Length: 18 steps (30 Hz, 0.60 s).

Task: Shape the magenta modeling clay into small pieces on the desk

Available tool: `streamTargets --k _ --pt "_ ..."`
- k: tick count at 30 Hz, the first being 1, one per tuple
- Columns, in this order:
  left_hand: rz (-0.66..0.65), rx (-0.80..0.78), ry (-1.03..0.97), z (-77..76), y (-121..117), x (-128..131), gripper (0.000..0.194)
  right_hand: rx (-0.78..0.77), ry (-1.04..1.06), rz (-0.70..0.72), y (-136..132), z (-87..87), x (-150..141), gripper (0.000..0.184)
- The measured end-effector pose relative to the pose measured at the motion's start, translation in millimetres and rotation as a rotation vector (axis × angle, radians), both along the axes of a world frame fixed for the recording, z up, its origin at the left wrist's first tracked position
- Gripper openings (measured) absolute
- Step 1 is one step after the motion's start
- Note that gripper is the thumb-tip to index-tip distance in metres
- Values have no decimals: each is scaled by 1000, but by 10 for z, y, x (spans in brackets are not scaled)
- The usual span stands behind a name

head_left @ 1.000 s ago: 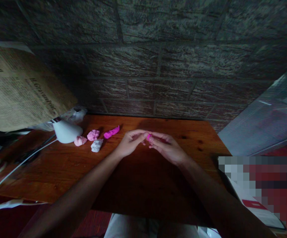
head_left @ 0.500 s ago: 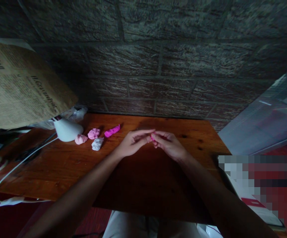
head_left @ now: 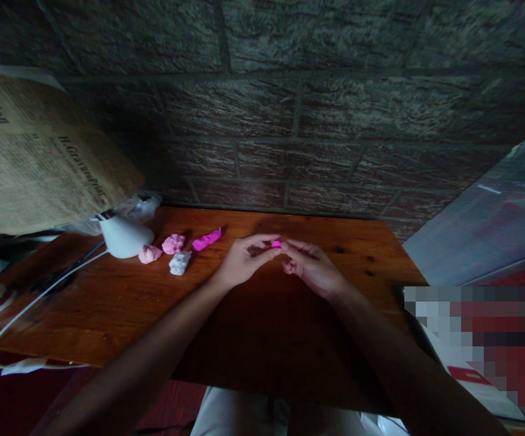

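Between my fingertips is a small piece of bright pink modelling clay (head_left: 276, 244). My left hand (head_left: 246, 257) pinches it between thumb and fingers from the left. From the right, my right hand (head_left: 312, 265) presses on the same piece, its lower fingers curled. Both hands are above the wooden table. To their left lie a rough magenta clay strip (head_left: 206, 239), a pink lump (head_left: 173, 243), a paler pink lump (head_left: 149, 254) and a white lump (head_left: 180, 263).
A lamp with a white base (head_left: 128, 236) and a newsprint shade (head_left: 53, 151) stands at the left, its white cable (head_left: 39, 297) crossing the table (head_left: 121, 309). Crumpled clear plastic (head_left: 141, 206) lies behind it. A brick wall (head_left: 262, 163) closes the back.
The pink clay piece shows more between my fingertips now. My right fingers have shifted slightly, and the view has moved a little.
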<state>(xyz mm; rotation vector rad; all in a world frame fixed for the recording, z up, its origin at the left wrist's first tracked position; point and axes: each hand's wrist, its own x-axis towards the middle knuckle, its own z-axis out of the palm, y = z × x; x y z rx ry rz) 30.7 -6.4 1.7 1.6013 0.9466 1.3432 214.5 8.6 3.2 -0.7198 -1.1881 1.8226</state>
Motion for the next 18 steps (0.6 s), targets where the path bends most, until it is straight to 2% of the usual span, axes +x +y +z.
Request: streamTargets --k 3,7,18 --pt "16 -73 -42 -9 16 -6 45 7 -3 -31 21 -5 17 40" --pt "0 -159 -67 -15 32 -33 44 55 -63 -75 21 12 33 38" --pt "38 -120 -64 -8 4 -2 47 207 -203 -174 -1 13 8 36"
